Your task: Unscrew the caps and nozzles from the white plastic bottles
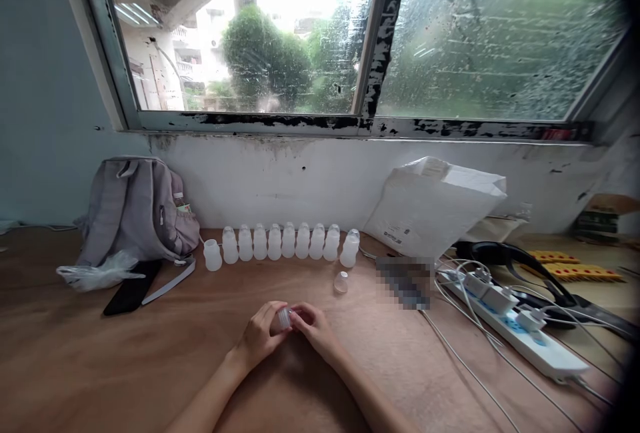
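Over the near middle of the table, my left hand (pixel 260 333) is closed round a small white ribbed cap-like piece (pixel 285 318). The fingertips of my right hand (pixel 315 330) pinch the same piece from the other side; my fingers hide part of it. Beyond my hands, several translucent white plastic bottles (pixel 275 243) stand upright in a row, most with clear domed tops. At the left end of that row is an open-topped bottle (pixel 213 256) without a dome. A small clear cap (pixel 341 282) sits in front of the row's right end.
A grey backpack (pixel 137 206), a clear plastic bag (pixel 103 272) and a black flat object (pixel 131 290) lie at the left. To the right are a white bag (pixel 435 203), a blurred-out object (pixel 406 283), a power strip (pixel 515 326) with cables and black headphones (pixel 525 266).
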### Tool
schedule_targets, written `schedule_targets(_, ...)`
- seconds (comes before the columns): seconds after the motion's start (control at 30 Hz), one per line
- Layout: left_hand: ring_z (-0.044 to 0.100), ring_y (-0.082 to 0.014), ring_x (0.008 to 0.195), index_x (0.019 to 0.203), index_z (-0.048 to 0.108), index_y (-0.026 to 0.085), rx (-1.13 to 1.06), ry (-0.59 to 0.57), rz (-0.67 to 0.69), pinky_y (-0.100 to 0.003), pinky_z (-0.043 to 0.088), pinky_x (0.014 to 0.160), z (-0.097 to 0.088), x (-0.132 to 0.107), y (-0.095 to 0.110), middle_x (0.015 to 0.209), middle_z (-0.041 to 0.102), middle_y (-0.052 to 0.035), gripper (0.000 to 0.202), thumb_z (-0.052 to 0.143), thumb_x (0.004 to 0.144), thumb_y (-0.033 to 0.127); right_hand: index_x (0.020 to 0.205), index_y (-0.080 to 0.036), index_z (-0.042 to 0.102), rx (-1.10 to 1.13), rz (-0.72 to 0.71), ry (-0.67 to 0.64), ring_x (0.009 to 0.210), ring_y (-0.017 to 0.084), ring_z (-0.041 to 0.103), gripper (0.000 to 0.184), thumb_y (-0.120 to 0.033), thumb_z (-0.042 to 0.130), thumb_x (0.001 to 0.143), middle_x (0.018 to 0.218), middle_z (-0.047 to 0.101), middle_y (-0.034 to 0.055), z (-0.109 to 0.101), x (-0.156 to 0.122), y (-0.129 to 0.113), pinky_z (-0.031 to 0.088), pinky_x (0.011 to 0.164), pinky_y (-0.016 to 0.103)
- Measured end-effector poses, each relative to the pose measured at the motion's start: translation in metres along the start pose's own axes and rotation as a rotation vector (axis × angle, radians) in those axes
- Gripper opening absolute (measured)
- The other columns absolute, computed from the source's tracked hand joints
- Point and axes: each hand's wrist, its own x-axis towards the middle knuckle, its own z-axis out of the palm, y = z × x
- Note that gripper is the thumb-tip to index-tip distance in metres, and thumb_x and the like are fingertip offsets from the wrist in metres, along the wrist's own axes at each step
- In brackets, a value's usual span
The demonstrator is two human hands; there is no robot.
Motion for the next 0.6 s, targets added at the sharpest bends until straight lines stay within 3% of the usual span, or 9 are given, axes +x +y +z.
schedule_targets(0.17, 0.051, -0.0172, 0.1, 0.111, 0.041, 0.022, -0.004, -0.033, 0.032, -0.032, 0.044, 0.087, -0.006, -0.003, -0.003, 0.106, 0.054, -0.0045, 0.04, 0.053, 0.073, 0.02, 0.086, -0.016, 0.056, 0.074, 0.035, -0.048, 0.051, 0.01, 0.051, 0.028, -0.038, 0.057, 0.07, 0.067, 0.058, 0.0009, 0.002, -0.003, -0.004, 0.043, 0.049, 0.023)
schedule_targets(0.6, 0.049, -0.0186, 0.103, 0.115, 0.04, 0.023, -0.051, -0.161, 0.018, -0.036, 0.042, 0.09, -0.005, -0.007, 0.001, 0.11, 0.053, -0.0053, 0.043, 0.05, 0.073, 0.02, 0.069, -0.017, 0.047, 0.082, 0.062, 0.001, 0.04, 0.008, 0.047, 0.014, -0.029, 0.054, 0.068, 0.051, 0.05, -0.0058, 0.01, -0.003, 0.01, 0.038, 0.037, 0.019)
